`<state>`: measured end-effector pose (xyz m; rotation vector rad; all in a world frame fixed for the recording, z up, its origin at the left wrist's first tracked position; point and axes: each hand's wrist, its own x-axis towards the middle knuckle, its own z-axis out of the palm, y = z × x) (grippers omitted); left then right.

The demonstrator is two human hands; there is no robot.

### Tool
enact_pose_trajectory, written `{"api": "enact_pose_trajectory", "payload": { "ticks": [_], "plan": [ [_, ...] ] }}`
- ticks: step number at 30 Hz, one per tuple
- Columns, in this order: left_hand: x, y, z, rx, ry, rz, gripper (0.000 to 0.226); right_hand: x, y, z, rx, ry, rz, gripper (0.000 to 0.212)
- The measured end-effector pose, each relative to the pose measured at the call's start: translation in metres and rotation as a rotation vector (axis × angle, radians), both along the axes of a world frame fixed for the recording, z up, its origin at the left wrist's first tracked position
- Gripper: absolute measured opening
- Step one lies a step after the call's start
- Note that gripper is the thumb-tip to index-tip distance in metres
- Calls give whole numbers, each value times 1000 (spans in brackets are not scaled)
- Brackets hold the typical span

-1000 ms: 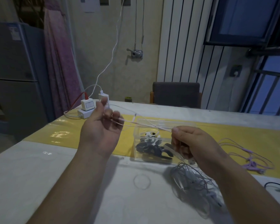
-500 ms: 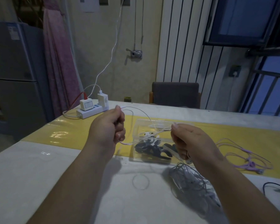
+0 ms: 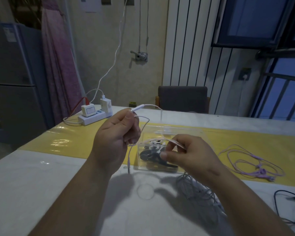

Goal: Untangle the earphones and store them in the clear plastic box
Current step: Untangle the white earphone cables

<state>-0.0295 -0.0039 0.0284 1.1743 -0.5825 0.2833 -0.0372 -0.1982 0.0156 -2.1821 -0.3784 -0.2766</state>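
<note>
Left hand (image 3: 114, 138) nearer box (image 3: 170, 127); tangle (image 3: 199, 191) beside.

home: fridge (image 3: 12, 68), curtain (image 3: 58, 53), radiator (image 3: 187, 41)

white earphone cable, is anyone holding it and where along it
Both hands hold the white earphone cable: left hand grips gathered loops, the plug end dangling below; right hand pinches a strand over the clear plastic box.

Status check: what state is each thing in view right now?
white earphones, off the table, looped between both hands, plug dangling.
left hand, grips their cable.
right hand, pinches the same cable.
clear plastic box, open, black and white earphones inside.
purple earphones, loose on the yellow runner.
grey earphones, tangled heap on the table.
power strip, chargers plugged in.
</note>
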Motion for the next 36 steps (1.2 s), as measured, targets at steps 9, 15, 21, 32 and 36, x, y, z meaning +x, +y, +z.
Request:
{"api": "enact_pose_trajectory", "payload": {
  "ticks": [9, 15, 21, 32, 36],
  "plan": [
    [-2, -2, -4, 96, 71, -158, 31, -4, 11, -1, 126, 31, 69, 4],
    [-2, -7, -5, 67, 86, -219, 34, -12, 20, 0, 457, 311, 243, 30],
    [2, -10, -6, 27, 71, -41, 33, -12, 25, -4, 609, 318, 229, 17],
    [6, -14, -7, 106, 101, 296, 40, -13, 13, 3, 529, 379, 296, 38],
    [9, -10, -9, 166, 154, 448, 31, -16, 6, 6, 225, 430, 449, 34]
  ]
}}
